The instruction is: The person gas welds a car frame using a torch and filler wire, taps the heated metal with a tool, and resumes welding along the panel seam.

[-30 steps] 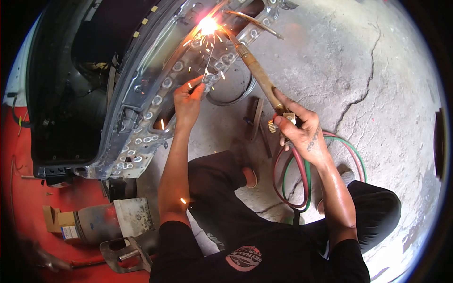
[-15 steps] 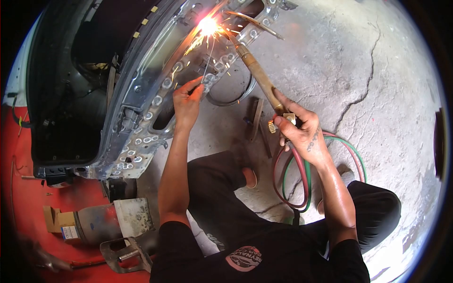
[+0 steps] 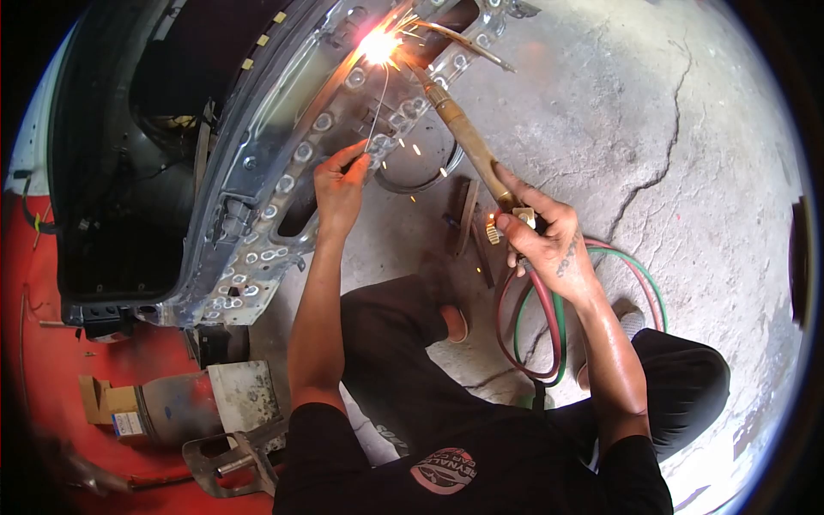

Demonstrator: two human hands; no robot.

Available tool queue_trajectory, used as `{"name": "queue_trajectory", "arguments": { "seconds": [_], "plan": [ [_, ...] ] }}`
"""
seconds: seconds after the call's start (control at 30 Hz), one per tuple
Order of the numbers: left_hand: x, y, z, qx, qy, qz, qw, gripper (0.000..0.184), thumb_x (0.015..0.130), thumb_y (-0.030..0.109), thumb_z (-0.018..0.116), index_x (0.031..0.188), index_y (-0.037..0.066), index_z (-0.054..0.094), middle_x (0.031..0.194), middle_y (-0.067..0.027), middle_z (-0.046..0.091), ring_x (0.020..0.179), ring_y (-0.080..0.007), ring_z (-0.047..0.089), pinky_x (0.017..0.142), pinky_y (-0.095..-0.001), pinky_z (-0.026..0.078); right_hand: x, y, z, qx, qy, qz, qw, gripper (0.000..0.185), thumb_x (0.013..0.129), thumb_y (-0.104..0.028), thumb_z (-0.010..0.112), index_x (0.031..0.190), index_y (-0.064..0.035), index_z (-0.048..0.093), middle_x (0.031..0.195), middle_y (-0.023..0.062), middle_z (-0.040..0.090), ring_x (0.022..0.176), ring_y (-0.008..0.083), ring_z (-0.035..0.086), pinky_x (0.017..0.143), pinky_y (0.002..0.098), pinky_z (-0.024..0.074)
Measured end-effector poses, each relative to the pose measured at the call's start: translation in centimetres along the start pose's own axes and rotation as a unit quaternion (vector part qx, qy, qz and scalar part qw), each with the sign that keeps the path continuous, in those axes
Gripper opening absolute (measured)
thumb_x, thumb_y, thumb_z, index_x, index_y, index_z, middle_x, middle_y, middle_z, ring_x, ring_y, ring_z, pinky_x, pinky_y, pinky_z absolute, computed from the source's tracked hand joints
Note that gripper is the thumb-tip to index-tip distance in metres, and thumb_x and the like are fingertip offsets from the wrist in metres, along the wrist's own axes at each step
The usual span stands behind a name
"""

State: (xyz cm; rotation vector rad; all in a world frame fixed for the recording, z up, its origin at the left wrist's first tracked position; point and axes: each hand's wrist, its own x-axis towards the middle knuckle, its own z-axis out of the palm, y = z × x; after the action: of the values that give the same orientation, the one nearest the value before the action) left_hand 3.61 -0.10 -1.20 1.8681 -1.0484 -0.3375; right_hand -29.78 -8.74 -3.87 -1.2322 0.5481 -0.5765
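Observation:
My right hand is wrapped around the handle of a brass gas welding torch, whose tip points up and left into a bright glow. Between the fingertips of my left hand is a thin welding rod, its far end running into the same glow. The flame and sparks sit on a bare metal car body panel dotted with round weld marks. Glare hides the torch tip, the rod's end and the metal right there.
Red and green hoses loop from the torch onto the cracked concrete floor. A wire coil and metal strips lie below the panel. At lower left are a cardboard box, a can and a metal clamp-like piece.
Both hands hold nearly the same positions. The spray of sparks has changed shape, with fewer around the glow and several falling lower toward the floor.

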Motion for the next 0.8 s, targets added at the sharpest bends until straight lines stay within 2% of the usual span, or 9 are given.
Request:
{"name": "queue_trajectory", "arguments": {
  "seconds": [0.8],
  "plan": [
    [0.06,-0.11,0.06,-0.006,0.006,0.007,1.000,0.027,0.100,0.002,0.070,0.125,-0.003,0.078,0.110,-0.0060,0.080,0.097,-0.0087,0.069,0.086,-0.0242,0.053,-0.05,0.05,0.14,0.011,0.006,0.002,1.000,0.060,0.105,-0.017,0.068,0.161,-0.0090,0.050,0.103,0.0052,0.071,0.066,0.0085,0.063,0.055,0.0265,0.0553]
  ]
}}
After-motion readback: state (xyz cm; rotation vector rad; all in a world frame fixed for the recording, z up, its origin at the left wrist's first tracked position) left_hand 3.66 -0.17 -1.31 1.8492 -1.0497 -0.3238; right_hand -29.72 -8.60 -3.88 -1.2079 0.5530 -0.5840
